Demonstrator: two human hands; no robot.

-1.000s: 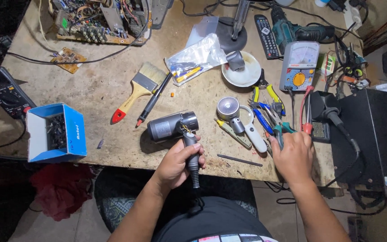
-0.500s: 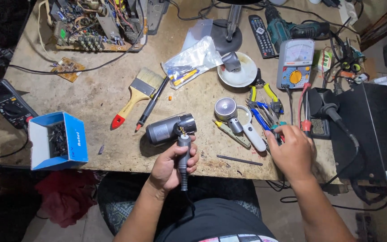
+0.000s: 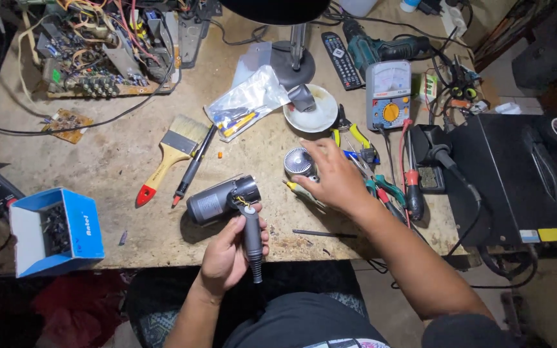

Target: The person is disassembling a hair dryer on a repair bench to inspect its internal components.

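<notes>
My left hand (image 3: 230, 254) grips the dark handle of a grey hair dryer (image 3: 220, 200), whose barrel rests on the workbench (image 3: 98, 161) near its front edge. My right hand (image 3: 333, 180) hovers flat, fingers spread, over a round grey grille cap (image 3: 299, 161) and a small screwdriver (image 3: 304, 191). The fingertips touch or nearly touch the cap; nothing is held in this hand.
Pliers and cutters (image 3: 369, 161) lie right of my hand, beside a multimeter (image 3: 389, 95). A white bowl (image 3: 311, 111), plastic bag (image 3: 246, 103), paintbrush (image 3: 169, 158), marker (image 3: 193, 164) and circuit boards (image 3: 98, 51) sit further back. A blue box (image 3: 56, 229) stands front left, a black case (image 3: 517, 174) right.
My right hand has moved left from the tools at the bench's right side to above the round grille cap. My left hand has kept its hold on the dryer handle.
</notes>
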